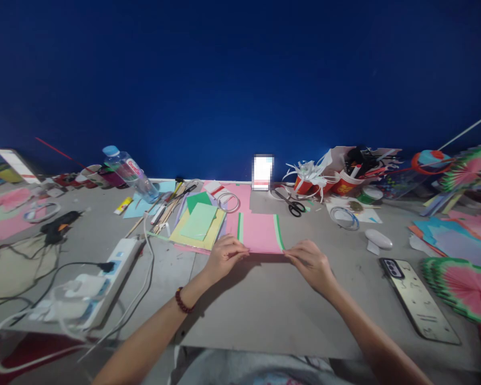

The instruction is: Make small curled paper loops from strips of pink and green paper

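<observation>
A pink paper sheet with green and pale-green strips along its left and right sides lies at the middle of the grey table. My left hand pinches its near left corner between thumb and fingers. At the near right corner, my right hand grips the sheet in the same way. The near edge looks slightly raised, with a shadow below it. Black scissors rest beyond the sheet to the right, and green and yellow papers are stacked to its left.
Left on the table are a power strip with cables, a glue gun and a tilted bottle. Right are a phone, a white mouse-like object, red cups and watermelon-coloured paper fans.
</observation>
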A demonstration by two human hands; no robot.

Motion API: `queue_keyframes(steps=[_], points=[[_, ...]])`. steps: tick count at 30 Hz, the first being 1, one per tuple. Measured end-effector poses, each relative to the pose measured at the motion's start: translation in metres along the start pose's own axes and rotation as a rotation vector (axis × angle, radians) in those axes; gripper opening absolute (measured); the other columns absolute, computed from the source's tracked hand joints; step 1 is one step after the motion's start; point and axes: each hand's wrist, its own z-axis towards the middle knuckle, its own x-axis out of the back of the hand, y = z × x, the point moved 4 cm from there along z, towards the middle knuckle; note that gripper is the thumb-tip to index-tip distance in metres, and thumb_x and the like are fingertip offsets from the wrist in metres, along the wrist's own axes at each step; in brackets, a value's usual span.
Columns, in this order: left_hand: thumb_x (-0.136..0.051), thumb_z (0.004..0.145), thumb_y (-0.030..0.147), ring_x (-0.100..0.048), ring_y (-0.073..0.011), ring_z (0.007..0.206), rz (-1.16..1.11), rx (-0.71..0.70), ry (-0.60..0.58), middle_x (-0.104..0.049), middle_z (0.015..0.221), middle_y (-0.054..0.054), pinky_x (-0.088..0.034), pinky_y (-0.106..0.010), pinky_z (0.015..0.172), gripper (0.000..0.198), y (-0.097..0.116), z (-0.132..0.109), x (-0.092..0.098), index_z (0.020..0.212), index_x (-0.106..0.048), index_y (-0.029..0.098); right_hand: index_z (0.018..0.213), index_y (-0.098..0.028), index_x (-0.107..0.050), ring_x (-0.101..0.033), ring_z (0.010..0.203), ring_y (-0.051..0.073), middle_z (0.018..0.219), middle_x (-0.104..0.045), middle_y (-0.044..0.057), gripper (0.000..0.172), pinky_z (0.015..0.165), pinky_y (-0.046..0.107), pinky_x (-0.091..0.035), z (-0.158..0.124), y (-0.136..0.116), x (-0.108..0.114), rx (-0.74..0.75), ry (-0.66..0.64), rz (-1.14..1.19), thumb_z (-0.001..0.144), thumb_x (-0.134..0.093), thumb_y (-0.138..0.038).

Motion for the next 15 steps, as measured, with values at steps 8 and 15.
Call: queue_keyframes(steps=[8,15], points=[[-0.052,0.092,0.026,-0.058,-0.0192,0.094,0.141,0.039,0.148,-0.065,0.100,-0.009,-0.048,-0.035,0.084,0.033,0.001,0.000,0.010,0.124,-0.056,0.019,0.090,-0.026,-0.074,-0.065,0.069,0.018,0.076,-0.070,0.004,0.019,0.061,0.030,-0.053,0.001,-0.006,-0.006,-0.125,0.006,0.114,0.092,-0.055,-0.029],[-0.052,0.089,0.025,-0.043,-0.0094,0.049,0.097,0.079,0.180,-0.045,0.051,0.003,-0.034,-0.024,0.051,0.034,0.015,-0.015,-0.002,0.056,-0.047,0.018,0.094,-0.023,-0.070,-0.065,0.069,0.016,0.078,-0.071,0.003,0.013,0.063,0.028,-0.052,0.002,-0.045,-0.018,-0.094,0.017,0.164,0.091,-0.057,-0.021]])
